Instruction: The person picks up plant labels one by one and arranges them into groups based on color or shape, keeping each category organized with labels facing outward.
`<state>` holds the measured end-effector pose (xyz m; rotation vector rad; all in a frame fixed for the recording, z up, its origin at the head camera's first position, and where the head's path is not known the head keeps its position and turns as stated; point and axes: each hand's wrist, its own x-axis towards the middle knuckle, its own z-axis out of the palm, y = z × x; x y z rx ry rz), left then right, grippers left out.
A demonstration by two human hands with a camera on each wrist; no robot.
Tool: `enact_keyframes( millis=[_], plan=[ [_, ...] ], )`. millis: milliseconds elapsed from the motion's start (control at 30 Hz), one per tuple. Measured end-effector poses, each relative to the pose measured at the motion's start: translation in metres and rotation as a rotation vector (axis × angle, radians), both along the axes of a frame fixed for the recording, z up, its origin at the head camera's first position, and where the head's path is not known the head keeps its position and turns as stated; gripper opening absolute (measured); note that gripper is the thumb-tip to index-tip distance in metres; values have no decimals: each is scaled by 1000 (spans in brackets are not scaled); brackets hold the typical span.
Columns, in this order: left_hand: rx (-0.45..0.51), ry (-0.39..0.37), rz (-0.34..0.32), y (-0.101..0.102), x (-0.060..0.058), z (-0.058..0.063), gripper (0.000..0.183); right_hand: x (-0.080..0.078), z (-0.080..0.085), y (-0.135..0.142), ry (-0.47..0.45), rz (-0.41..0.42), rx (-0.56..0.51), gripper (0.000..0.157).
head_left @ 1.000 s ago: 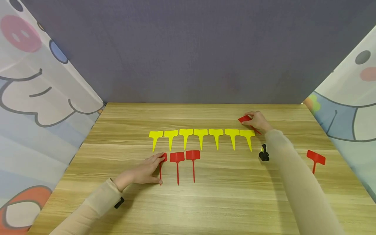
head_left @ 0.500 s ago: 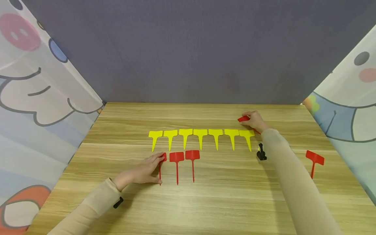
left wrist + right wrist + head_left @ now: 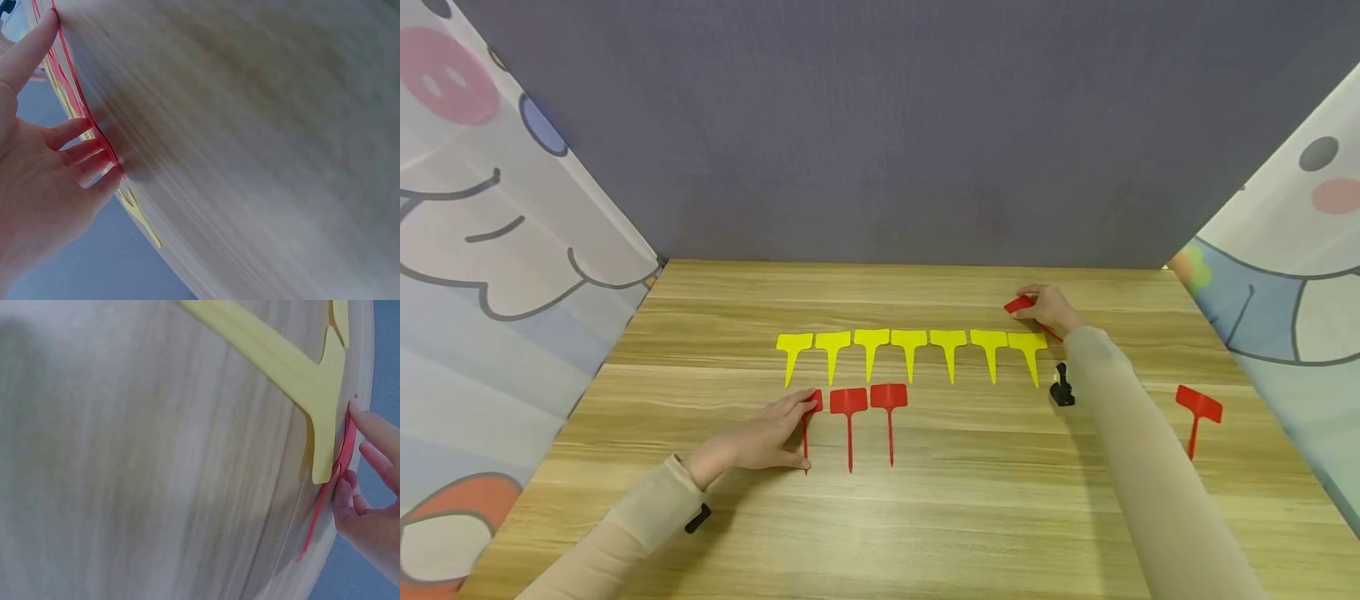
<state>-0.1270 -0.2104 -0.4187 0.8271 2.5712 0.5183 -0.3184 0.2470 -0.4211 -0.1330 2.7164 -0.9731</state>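
My left hand rests on the leftmost red T-shaped plant label. Its fingers touch the label's head and its thumb the stem's pointed end; the left wrist view shows these contacts too. Two more red plant labels, a middle one and a right one, lie beside it. Behind the yellow row's right end, my right hand pinches another red plant label, slanted, its stem partly hidden. In the right wrist view, thumb and fingers hold that label close to a yellow label.
A row of several yellow plant labels spans the middle of the wooden table. One red plant label lies alone to the right, beyond the right sleeve. A grey panel stands behind the table, printed cloth at both sides.
Everything in the head view has shifted slightly left as the camera moved. Both hands keep nearly the same places relative to the labels.
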Motion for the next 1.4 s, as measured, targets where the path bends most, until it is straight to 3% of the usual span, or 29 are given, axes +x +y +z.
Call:
enact_keyframes(
  millis=[533, 967, 1400],
  plan=[
    [-3, 9, -1, 1, 0, -1, 83, 0, 2, -3, -44, -35, -32, 50],
    [7, 11, -3, 1, 0, -2, 85, 0, 1, -5, 51, 7, 37, 50],
    [1, 22, -6, 3, 0, -2, 84, 3, 6, -4, 140, -1, 21, 38]
  ],
)
